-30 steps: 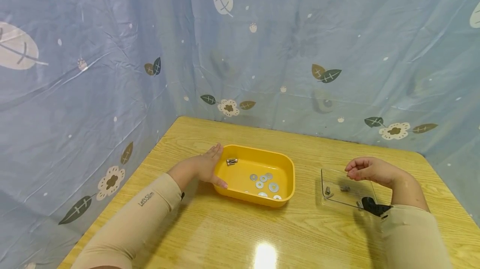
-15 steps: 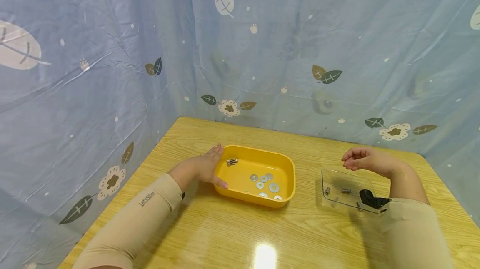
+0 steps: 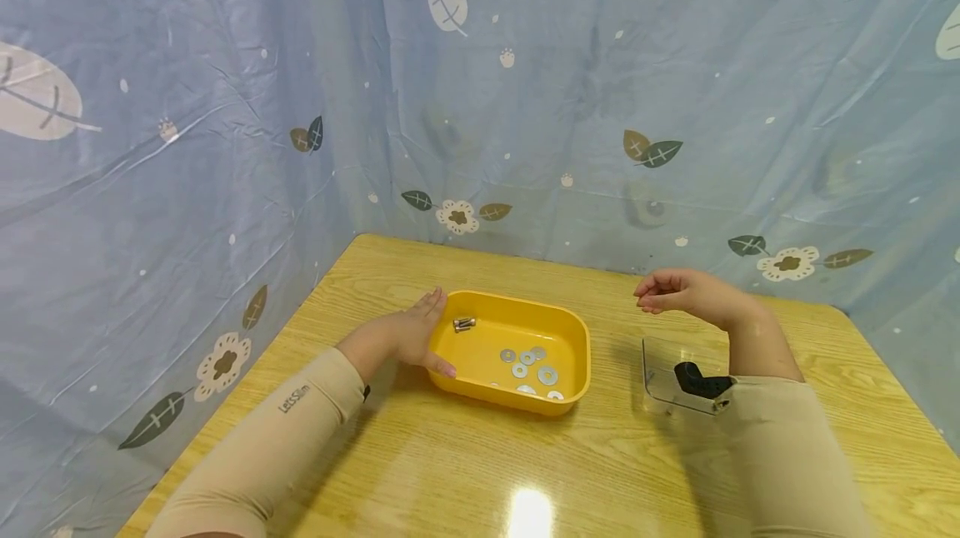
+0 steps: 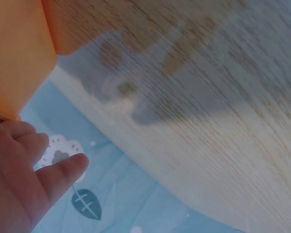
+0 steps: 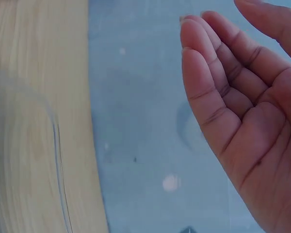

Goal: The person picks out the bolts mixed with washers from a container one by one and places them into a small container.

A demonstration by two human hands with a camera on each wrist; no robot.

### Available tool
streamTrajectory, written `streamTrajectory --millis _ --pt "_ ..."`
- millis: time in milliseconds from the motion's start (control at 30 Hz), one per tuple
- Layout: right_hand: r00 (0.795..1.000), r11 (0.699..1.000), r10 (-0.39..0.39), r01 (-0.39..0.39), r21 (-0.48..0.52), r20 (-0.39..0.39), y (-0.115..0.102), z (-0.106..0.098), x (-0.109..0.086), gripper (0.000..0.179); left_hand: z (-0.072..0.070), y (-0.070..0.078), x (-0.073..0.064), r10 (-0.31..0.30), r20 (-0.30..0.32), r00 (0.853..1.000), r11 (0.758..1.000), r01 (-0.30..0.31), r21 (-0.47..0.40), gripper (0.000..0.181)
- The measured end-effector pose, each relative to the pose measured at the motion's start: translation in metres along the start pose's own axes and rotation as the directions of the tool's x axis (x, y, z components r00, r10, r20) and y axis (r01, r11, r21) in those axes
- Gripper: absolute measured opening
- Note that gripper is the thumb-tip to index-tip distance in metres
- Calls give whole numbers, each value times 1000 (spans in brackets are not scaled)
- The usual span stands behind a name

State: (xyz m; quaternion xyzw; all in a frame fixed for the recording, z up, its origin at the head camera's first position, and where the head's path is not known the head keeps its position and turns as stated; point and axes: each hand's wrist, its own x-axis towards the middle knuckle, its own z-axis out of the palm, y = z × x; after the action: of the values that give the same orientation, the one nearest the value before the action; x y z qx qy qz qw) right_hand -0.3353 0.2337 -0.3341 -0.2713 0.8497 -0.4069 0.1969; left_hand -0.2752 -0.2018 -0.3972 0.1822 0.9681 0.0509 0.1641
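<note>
In the head view my left hand (image 3: 408,334) grips the left end of a yellow plastic tray (image 3: 517,405), thumb over its near side and fingers along the far corner. The left wrist view shows that hand (image 4: 24,170) against the tray's wall (image 4: 19,53). Inside the tray lie several flat metal washers (image 3: 547,375) and a small group of screws (image 3: 463,324). My right hand (image 3: 697,295) hovers with loosely bent fingers above and behind a clear plastic box (image 3: 660,355). In the right wrist view its palm (image 5: 262,131) shows nothing held.
A black wrist device (image 3: 701,381) partly covers the clear box, hiding most of its contents. The wooden table (image 3: 420,463) meets a blue patterned cloth (image 3: 525,105) at the back and left. A bright reflection lies on the near tabletop.
My right hand has risen from over the clear box and moved left and toward the back. The left hand and the yellow tray have stayed in place.
</note>
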Motion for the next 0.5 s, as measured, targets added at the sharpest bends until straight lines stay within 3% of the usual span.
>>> streamTrajectory --millis 300,500 --pt "999 999 -31 32 8 -24 -23 27 41 26 -2 2 -2 -2 1 1000 1000 2 -2 132" --pt "998 997 -69 69 36 1 -40 51 68 24 -3 2 -1 0 5 1000 1000 1 -5 131"
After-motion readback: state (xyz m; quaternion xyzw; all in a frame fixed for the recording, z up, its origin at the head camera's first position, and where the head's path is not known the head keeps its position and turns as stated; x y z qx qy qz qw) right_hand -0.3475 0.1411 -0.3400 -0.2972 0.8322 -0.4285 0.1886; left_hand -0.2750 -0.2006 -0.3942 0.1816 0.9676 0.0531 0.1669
